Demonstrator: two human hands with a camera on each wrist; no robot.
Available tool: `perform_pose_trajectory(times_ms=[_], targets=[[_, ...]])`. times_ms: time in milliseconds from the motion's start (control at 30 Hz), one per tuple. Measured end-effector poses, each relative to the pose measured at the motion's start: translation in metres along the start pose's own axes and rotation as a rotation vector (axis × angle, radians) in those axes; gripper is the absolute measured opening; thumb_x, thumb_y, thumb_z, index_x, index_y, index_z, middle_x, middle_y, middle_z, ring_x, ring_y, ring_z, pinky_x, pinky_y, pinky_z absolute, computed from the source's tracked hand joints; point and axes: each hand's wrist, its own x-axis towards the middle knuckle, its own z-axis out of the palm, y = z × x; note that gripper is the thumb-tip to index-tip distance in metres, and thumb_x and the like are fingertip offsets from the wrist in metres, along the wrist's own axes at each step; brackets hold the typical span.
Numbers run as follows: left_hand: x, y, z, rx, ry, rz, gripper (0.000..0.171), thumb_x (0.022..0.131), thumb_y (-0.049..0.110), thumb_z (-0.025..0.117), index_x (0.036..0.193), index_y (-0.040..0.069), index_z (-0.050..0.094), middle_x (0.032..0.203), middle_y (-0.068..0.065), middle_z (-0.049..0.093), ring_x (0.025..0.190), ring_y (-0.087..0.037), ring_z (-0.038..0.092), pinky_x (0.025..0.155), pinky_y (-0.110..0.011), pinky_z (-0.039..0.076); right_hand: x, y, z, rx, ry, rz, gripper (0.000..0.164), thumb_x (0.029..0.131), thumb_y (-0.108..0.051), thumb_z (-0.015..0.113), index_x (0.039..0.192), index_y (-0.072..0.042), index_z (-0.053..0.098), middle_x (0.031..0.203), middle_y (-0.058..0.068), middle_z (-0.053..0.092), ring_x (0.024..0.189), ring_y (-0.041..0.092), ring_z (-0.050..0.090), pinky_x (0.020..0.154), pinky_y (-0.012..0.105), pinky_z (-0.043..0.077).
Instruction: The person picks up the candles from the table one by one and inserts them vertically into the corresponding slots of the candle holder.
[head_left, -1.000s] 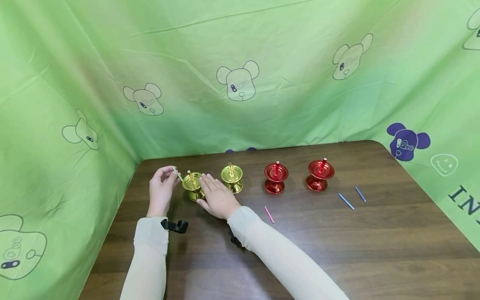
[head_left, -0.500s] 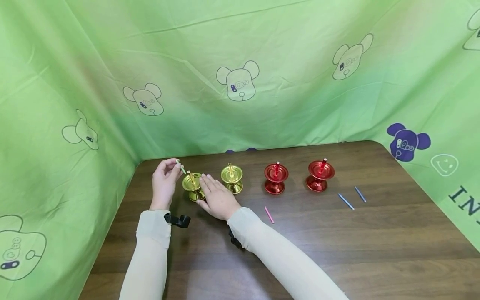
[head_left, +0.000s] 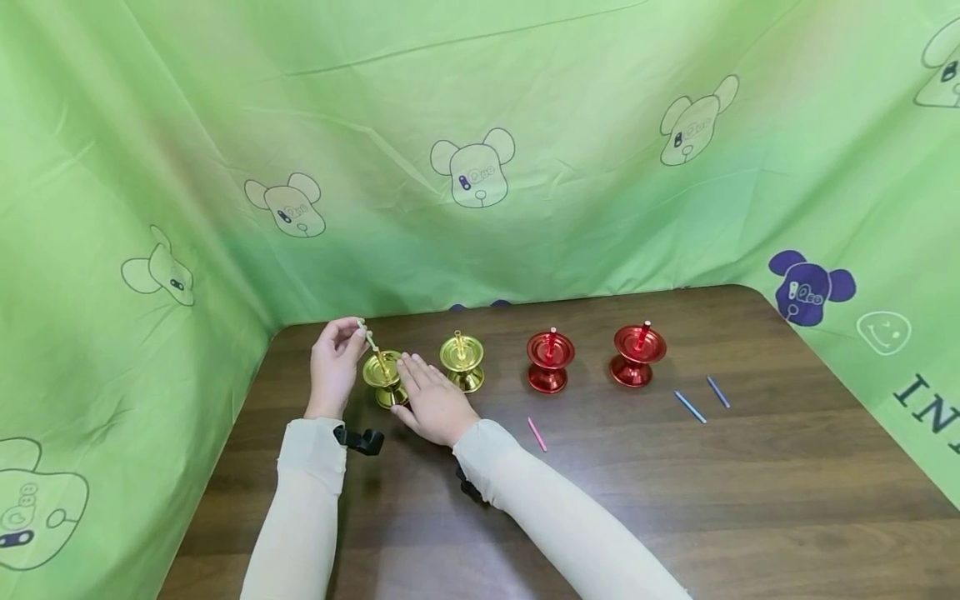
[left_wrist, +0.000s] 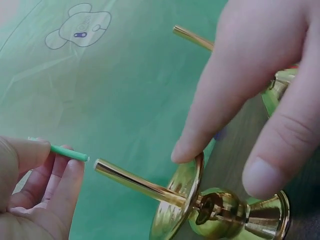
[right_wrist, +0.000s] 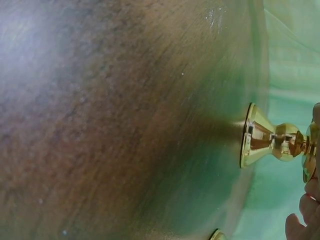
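Note:
My left hand (head_left: 335,371) pinches a thin green candle (left_wrist: 70,153) between thumb and fingers. In the left wrist view, the candle's lower end is close to the tip of the upright tube on a gold candle holder (left_wrist: 215,220). This holder stands at the left end of a row. Beside its dish, my right hand (head_left: 435,402) lies with straight fingers, one fingertip right at the dish rim in the left wrist view. The right wrist view has the holder's base and stem (right_wrist: 285,142), with only a few fingers at the edge.
To the right stand a second gold candle holder (head_left: 463,354) and two red ones, a nearer red holder (head_left: 550,350) and a farther red holder (head_left: 638,343). A pink candle (head_left: 537,434) and two blue candles (head_left: 690,407) lie on the wooden table (head_left: 675,500). Green cloth (head_left: 570,208) hangs behind.
My left hand has moved forward and right with the green candle, bringing it from left of the gold holder to the tip of its tube. My right hand has stayed at the holder.

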Motion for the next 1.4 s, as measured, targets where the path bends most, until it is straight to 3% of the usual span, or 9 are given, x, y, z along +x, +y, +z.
perform_pose_trajectory(times_ms=[167,400,600,733,967,1067,1233,1400], targets=[[0.0,-0.003,0.0,0.03,0.007,0.013,0.022,0.102,0.001,0.058,0.119,-0.011,0.059,0.105,-0.013,0.062,0.095,-0.014,0.066,0.088,-0.019,0.055,0.001,-0.001,0.001,-0.002,0.001,-0.002,0.072,0.107,-0.047,0.044,0.16,-0.002,0.025,0.166,0.012,0.024,0.154,0.025,0.021,0.123,0.037,0.023],[0.001,-0.005,0.0,0.066,0.004,0.028,0.022,0.101,-0.001,0.057,0.119,-0.013,0.058,0.109,-0.021,0.062,0.088,-0.003,0.064,0.086,-0.017,0.054,0.0,-0.002,0.0,0.0,-0.011,0.004,0.072,0.107,-0.049,0.041,0.161,-0.003,0.023,0.167,0.012,0.022,0.154,0.025,0.019,0.123,0.038,0.022],[-0.001,-0.004,0.0,0.104,-0.017,0.04,0.022,0.102,0.0,0.057,0.12,-0.012,0.059,0.115,-0.029,0.061,0.09,-0.004,0.064,0.084,-0.014,0.053,0.0,-0.001,0.0,0.006,-0.006,0.002,0.072,0.107,-0.048,0.042,0.161,-0.004,0.024,0.167,0.012,0.023,0.154,0.025,0.019,0.123,0.037,0.02],[-0.004,-0.005,0.0,0.162,-0.025,0.066,0.022,0.102,0.003,0.058,0.12,-0.01,0.061,0.115,-0.027,0.063,0.093,-0.007,0.063,0.084,-0.011,0.051,0.0,-0.001,0.002,0.006,-0.01,0.003,0.072,0.107,-0.048,0.043,0.161,-0.004,0.024,0.167,0.012,0.023,0.154,0.024,0.019,0.124,0.036,0.018],[-0.004,-0.009,0.0,0.318,-0.02,0.166,0.017,0.101,0.005,0.062,0.115,-0.004,0.065,0.11,-0.021,0.067,0.098,-0.026,0.064,0.08,-0.011,0.046,0.001,-0.001,0.003,-0.014,-0.015,0.008,0.072,0.107,-0.05,0.04,0.161,-0.004,0.023,0.167,0.011,0.022,0.154,0.023,0.019,0.124,0.035,0.017],[-0.004,-0.011,0.0,0.348,-0.011,0.193,0.016,0.101,0.005,0.062,0.114,-0.004,0.066,0.11,-0.019,0.067,0.099,-0.027,0.064,0.082,-0.018,0.05,0.001,-0.001,0.003,-0.024,-0.017,0.009,0.073,0.107,-0.051,0.039,0.161,-0.004,0.023,0.167,0.011,0.022,0.154,0.023,0.019,0.124,0.034,0.016],[-0.005,-0.013,0.0,0.363,0.003,0.217,0.016,0.1,0.005,0.063,0.112,-0.004,0.067,0.109,-0.019,0.066,0.101,-0.029,0.064,0.088,-0.042,0.055,0.001,-0.001,0.002,-0.021,-0.028,0.009,0.073,0.107,-0.051,0.039,0.161,-0.004,0.022,0.167,0.011,0.021,0.155,0.023,0.018,0.124,0.035,0.017],[-0.005,-0.016,0.001,0.343,0.023,0.229,0.014,0.1,0.004,0.064,0.111,-0.004,0.067,0.108,-0.019,0.066,0.101,-0.029,0.065,0.089,-0.046,0.056,0.001,-0.001,0.001,-0.023,-0.007,0.01,0.073,0.107,-0.05,0.042,0.16,-0.003,0.024,0.166,0.012,0.023,0.154,0.024,0.02,0.124,0.036,0.02]])
